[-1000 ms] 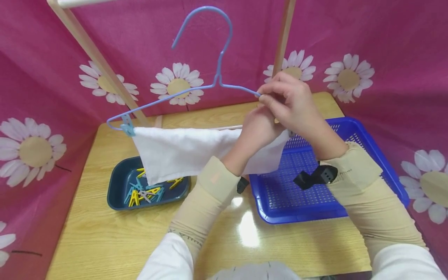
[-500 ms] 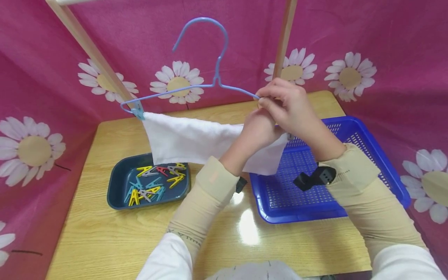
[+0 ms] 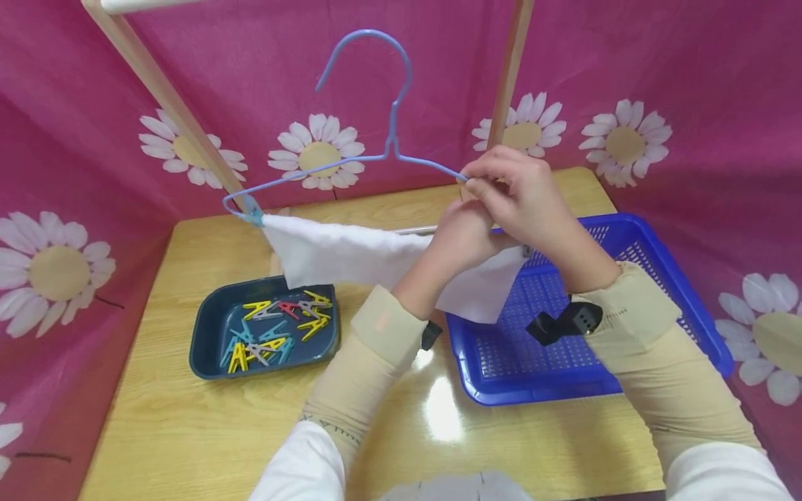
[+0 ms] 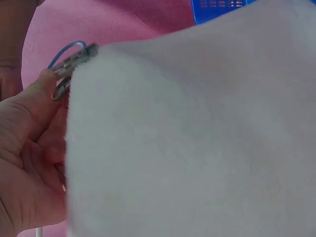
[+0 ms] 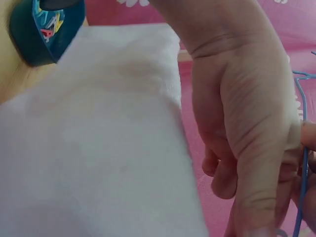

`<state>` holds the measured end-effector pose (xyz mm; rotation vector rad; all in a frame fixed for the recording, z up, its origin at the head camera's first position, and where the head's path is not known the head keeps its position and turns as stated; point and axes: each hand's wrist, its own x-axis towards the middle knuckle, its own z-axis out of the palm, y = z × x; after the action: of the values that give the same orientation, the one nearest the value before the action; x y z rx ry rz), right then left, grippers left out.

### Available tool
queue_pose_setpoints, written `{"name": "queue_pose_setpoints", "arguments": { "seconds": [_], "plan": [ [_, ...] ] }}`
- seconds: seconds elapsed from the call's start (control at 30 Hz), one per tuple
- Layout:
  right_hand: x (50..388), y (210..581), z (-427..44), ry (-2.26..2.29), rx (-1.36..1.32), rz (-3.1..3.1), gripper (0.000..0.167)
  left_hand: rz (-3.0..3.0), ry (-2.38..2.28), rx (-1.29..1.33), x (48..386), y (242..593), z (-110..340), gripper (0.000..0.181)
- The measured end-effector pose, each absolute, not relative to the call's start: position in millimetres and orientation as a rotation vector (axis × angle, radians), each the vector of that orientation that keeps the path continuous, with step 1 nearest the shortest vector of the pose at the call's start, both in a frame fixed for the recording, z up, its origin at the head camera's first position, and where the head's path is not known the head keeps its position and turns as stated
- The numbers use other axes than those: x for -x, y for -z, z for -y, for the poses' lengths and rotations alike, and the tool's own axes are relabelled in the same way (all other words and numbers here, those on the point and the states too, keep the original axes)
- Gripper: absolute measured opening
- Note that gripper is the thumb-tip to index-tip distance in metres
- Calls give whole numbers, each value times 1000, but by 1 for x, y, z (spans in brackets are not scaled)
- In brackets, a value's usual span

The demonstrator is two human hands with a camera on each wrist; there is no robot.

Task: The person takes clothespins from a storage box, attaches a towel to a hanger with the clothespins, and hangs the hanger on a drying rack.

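Observation:
In the head view, a blue wire hanger (image 3: 392,139) is held up over the table, its hook at the top. A white cloth (image 3: 351,252) hangs below it, fastened at the left end by a light-blue clothespin (image 3: 253,212). My right hand (image 3: 523,198) pinches the hanger's right shoulder between thumb and fingers. Crossing under it, my left hand (image 3: 462,240) is at the cloth's right end. The left wrist view has that hand's thumb and fingers on a grey clothespin (image 4: 74,61) at the cloth's corner, beside the hanger's looped end (image 4: 66,48).
On the left of the wooden table (image 3: 163,417), a dark teal tray (image 3: 199,341) contains several yellow, blue, grey and red clothespins. A blue perforated basket (image 3: 466,383) stands at right. Wooden posts (image 3: 169,118) rise behind, before a pink flowered curtain.
The hanger's left end and the cloth have swung to the right, uncovering more clothespins in the tray. Both hands keep their hold, shifting only slightly.

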<state>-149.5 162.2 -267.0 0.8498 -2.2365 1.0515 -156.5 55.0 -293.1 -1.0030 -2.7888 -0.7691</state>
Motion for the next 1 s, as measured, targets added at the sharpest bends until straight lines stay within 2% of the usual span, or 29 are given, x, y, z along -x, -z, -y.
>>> {"name": "queue_pose_setpoints", "arguments": {
  "seconds": [0.17,0.43,0.7,1.0],
  "plan": [
    [149,261,-163,-1014,-911,2193,9,2800,832,937,154,294,-56,51],
    [147,255,-161,-967,-962,2171,8,2743,827,865,150,291,-60,41],
    [149,253,-165,-932,-917,2150,7,2717,859,884,149,289,-56,38],
    [151,256,-174,-915,-858,2158,6,2602,927,937,143,288,-38,24]
  ]
}}
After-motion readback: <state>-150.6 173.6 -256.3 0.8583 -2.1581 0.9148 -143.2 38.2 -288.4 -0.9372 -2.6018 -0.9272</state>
